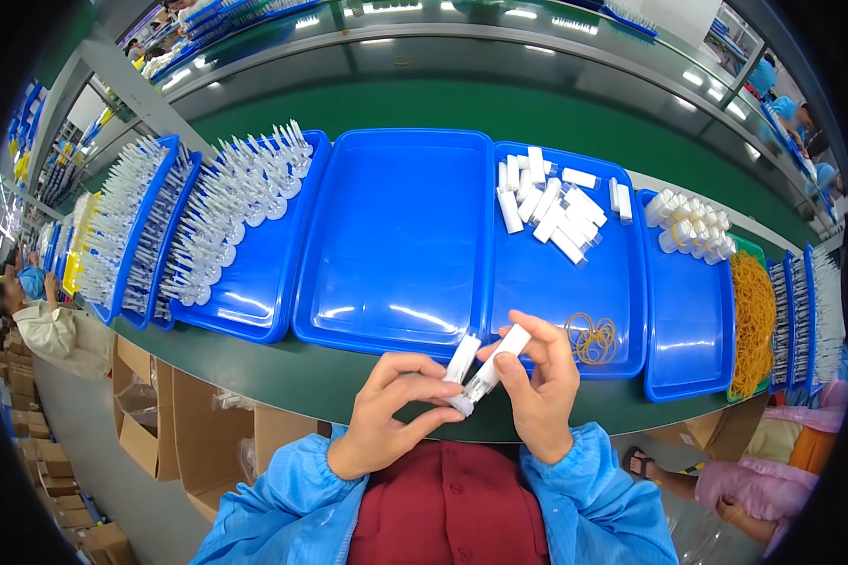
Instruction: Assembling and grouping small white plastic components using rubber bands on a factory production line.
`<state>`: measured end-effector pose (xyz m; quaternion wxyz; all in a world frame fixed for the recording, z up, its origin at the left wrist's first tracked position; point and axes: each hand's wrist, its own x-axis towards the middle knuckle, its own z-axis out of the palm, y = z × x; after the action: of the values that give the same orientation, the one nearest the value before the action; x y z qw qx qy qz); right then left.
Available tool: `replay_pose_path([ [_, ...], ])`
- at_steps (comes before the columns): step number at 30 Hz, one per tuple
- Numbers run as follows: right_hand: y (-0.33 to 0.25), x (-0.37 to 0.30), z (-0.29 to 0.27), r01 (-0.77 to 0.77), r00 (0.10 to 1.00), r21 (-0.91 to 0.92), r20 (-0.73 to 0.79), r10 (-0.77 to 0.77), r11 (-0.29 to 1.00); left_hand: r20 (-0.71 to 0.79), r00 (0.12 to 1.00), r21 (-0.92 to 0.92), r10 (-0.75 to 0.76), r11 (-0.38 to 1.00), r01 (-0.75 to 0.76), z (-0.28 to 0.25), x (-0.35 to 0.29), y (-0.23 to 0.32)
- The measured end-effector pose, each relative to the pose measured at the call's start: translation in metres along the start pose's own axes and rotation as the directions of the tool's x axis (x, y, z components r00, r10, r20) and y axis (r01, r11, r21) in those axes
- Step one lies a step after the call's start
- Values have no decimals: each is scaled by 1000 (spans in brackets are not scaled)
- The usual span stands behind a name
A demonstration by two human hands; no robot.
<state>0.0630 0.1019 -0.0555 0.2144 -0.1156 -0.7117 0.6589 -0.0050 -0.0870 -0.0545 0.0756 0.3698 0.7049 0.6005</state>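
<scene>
Close in front of my body, over the table's near edge, my left hand point(398, 403) pinches a small white tube point(464, 358) with a clear end. My right hand point(543, 379) grips a second white tube point(512, 346), also with a clear end. The two tubes lean apart at the top, and their lower ends meet between my fingers. Beyond my right hand, a blue tray point(528, 311) bears a loose pile of similar white tubes point(558, 209) and several tan rubber bands point(591, 339).
Another blue tray point(396, 235) lies left of it. Farther left, trays hold upright clear-and-white pieces point(245, 188). To the right are banded tube bundles point(693, 226) and a green tray heaped with rubber bands point(752, 320). Cardboard boxes point(203, 438) stand below; a co-worker point(754, 490) sits at right.
</scene>
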Motion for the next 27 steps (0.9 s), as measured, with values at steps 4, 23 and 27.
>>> replay_pose_path([
  [4, 6, -2, -3, 52, 998, -28, -17, -53, 998, 31, 999, -20, 38, 999, -37, -7, 0, -2],
  [23, 3, -1, -10, 429, 903, -306, 176, -392, 850, -51, 968, 95, 247, 966, -242, 1, -14, -4],
  [27, 3, -1, -7, 484, 875, -337, 185, -447, 807, -115, 960, 77, 254, 966, -246, 6, -13, -4],
])
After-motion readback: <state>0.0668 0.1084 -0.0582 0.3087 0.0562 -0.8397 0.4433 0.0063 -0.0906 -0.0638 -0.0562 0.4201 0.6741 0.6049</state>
